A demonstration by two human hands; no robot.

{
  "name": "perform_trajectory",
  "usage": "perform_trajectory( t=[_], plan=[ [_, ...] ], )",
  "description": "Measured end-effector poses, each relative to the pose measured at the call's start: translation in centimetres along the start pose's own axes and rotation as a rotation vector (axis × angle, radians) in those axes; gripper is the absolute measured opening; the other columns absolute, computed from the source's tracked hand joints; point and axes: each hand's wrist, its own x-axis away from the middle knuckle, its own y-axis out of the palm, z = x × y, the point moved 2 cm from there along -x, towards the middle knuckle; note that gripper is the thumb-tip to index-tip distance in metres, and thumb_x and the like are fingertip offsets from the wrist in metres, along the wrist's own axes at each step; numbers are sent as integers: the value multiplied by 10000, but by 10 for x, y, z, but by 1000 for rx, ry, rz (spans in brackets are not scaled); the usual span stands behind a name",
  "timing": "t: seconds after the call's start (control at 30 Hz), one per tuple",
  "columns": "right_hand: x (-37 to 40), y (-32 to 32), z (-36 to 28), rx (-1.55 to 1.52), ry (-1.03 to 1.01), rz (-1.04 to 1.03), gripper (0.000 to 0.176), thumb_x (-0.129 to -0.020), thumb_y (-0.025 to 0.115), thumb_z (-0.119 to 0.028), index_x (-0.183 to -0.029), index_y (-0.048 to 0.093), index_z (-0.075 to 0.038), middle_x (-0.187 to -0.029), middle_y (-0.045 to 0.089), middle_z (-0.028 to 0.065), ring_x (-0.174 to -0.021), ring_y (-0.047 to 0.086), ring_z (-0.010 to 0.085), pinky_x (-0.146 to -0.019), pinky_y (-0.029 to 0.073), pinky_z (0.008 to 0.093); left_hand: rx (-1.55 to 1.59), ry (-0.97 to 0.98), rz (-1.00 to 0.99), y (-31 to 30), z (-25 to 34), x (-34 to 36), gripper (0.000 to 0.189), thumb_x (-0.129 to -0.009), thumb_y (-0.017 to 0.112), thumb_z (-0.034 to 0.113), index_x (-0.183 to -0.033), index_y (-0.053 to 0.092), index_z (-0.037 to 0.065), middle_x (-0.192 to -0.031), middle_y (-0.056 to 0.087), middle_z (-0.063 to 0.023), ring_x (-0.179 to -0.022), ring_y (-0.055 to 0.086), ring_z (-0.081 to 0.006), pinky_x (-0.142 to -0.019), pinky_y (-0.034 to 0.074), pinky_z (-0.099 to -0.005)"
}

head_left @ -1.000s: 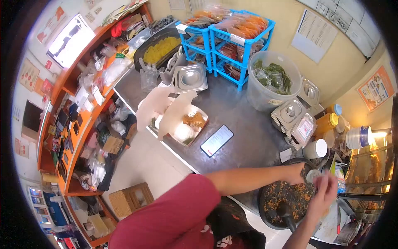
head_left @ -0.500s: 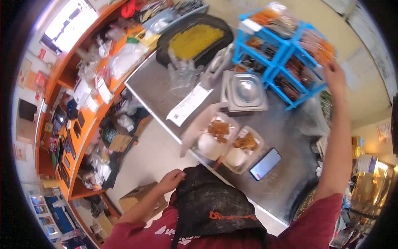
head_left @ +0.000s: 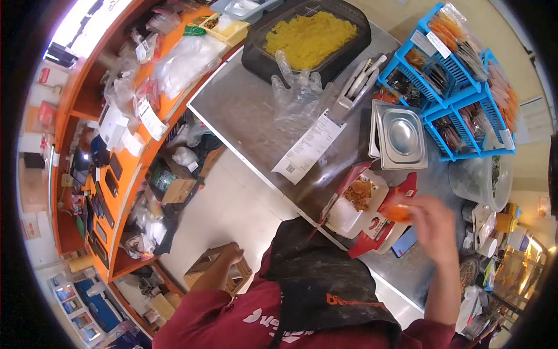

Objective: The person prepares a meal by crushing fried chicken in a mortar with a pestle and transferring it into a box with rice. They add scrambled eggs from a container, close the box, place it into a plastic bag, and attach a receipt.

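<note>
My right hand (head_left: 435, 227), blurred by motion, holds a small orange sauce packet (head_left: 397, 213) in its fingertips, above the red and white lid of a food box (head_left: 378, 225). Beside it stands an open food box (head_left: 349, 200) with brown fried pieces (head_left: 360, 193) and a white wrapped lump (head_left: 343, 214). What the second box contains is mostly hidden by the lid. A phone (head_left: 405, 241) lies partly covered next to the boxes. My left hand (head_left: 231, 255) hangs low on the left, off the table, its fingers loosely curled with nothing visible in them.
Blue baskets (head_left: 447, 104) of packets stand at the back right, near metal containers (head_left: 404, 136). A receipt (head_left: 308, 148), plastic gloves (head_left: 299, 87) and a black tray (head_left: 256, 52) of yellow food lie on the table. A crate (head_left: 239, 273) sits on the floor.
My right hand has come from the blue baskets down to the boxes with the orange packet. The second box's food is now covered by a lid. The view has shifted.
</note>
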Motion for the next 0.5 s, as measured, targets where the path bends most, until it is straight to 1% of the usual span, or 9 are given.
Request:
perform_trajectory(
  t=[0.03,0.07,0.13,0.17,0.2,0.3,0.4,0.47,0.5],
  plan=[
    [-12,24,2,121,-249,-96,105,-924,691,-72,-1020,705,-35,-924,687,124,-876,685,301,-823,555,393,-20,27,-1,-7,14,-18,494,-970,628,443,-1084,695,-33,-1153,701,-294,-1099,672,-454,-932,543,-487],
    [-22,40,10,206,-237,-202,126,-904,698,-71,-1026,708,-38,-932,691,131,-886,681,321,-828,555,403,-37,54,-1,-10,22,-30,476,-971,628,433,-1044,694,-32,-1135,703,-295,-1081,669,-470,-922,544,-496],
    [-36,61,19,376,-211,-416,173,-865,711,-67,-1036,714,-44,-949,698,145,-906,672,360,-836,556,423,-109,483,130,10,14,-85,467,-990,618,439,-1051,695,-17,-1054,735,-250,-968,714,-408,-845,561,-472],
    [-41,60,19,411,-146,-414,170,-874,716,-86,-1037,709,-39,-972,704,160,-907,668,372,-832,548,433,14,480,75,-3,32,-80,456,-992,620,436,-1043,695,-11,-1015,738,-227,-920,715,-365,-820,562,-450],
    [-46,52,16,380,-151,-275,173,-880,716,-90,-1044,708,-35,-981,707,160,-907,675,361,-831,547,426,138,476,20,-25,70,-67,445,-994,622,432,-1035,694,-4,-975,742,-203,-871,717,-323,-794,562,-429],
    [-69,6,7,268,-100,103,164,-941,673,-107,-1071,707,-14,-1024,713,182,-912,696,363,-830,551,423,708,305,-99,-21,99,-53,402,-999,620,408,-1024,696,14,-886,734,-146,-791,694,-208,-747,556,-363],
    [-122,-40,39,262,-79,420,187,-1007,606,-109,-1109,706,11,-1097,721,209,-976,712,379,-866,550,412,562,161,-102,-1,80,-46,407,-989,596,400,-1048,689,9,-898,732,-178,-845,701,-246,-783,559,-403],
    [-170,-49,69,382,-311,537,225,-1006,601,-107,-1172,696,12,-1198,699,221,-1082,684,405,-957,530,434,277,100,-68,4,65,-16,423,-980,590,405,-1075,685,4,-925,735,-205,-873,714,-305,-809,562,-440],
    [-189,-46,89,487,-340,496,256,-997,587,-88,-1210,679,20,-1236,679,237,-1125,664,414,-996,514,451,143,82,19,29,33,-12,426,-976,586,399,-1082,684,-2,-949,736,-222,-895,719,-342,-821,557,-461]
  ],
)
